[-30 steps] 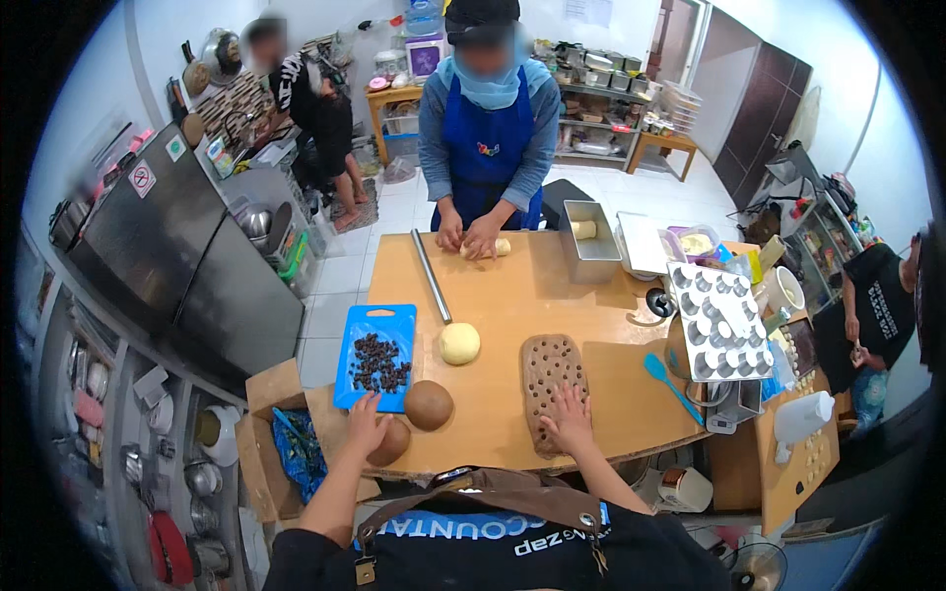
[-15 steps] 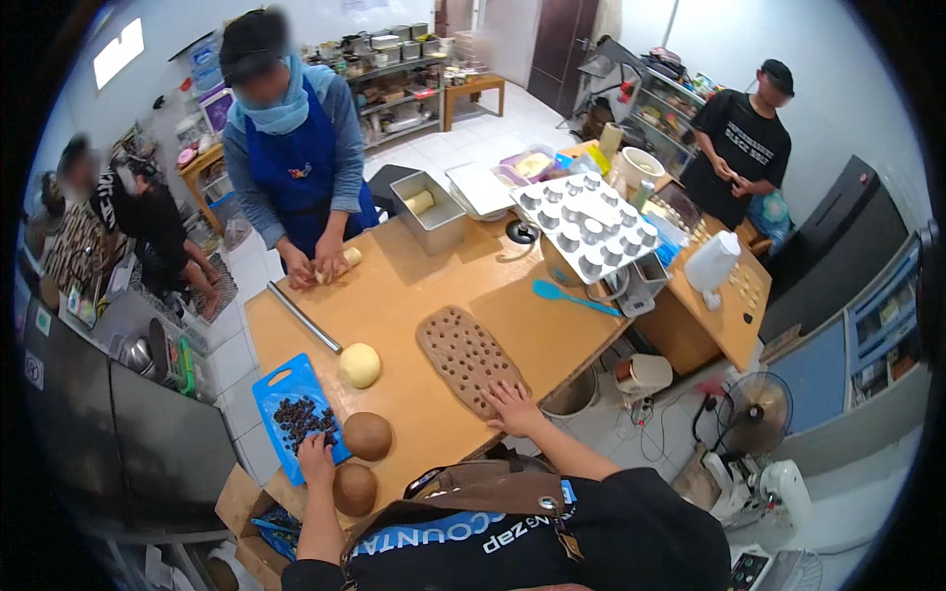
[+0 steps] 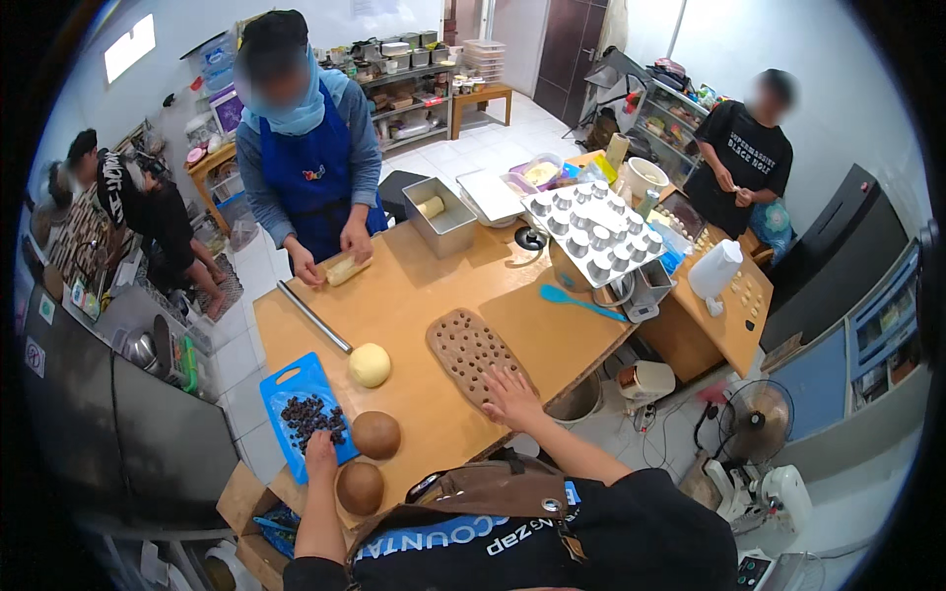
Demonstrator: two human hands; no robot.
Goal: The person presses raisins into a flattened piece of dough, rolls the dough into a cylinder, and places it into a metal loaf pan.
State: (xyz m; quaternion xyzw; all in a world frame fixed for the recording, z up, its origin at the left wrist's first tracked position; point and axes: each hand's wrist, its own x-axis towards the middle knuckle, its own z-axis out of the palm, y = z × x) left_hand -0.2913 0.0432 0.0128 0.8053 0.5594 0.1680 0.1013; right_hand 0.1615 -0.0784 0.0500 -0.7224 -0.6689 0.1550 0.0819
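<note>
While the left hand (image 3: pixel 320 455) is bunched over dark pieces (image 3: pixel 303 415) on the blue board (image 3: pixel 306 368), its hold hidden, the right hand (image 3: pixel 512 401) lies spread, gripping nothing, on the brown dough slab (image 3: pixel 470 347) right of the board. It looks mostly studded; near the board, 2 brown balls (image 3: pixel 376 434) and 1 pale ball (image 3: pixel 370 364) are unflattened

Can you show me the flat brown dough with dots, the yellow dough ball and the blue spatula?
Flat brown dough (image 3: pixel 469 347): head view, middle of its dotted top.
Yellow dough ball (image 3: pixel 370 365): head view, middle of its round top.
Blue spatula (image 3: pixel 582 303): head view, on its handle.
</note>
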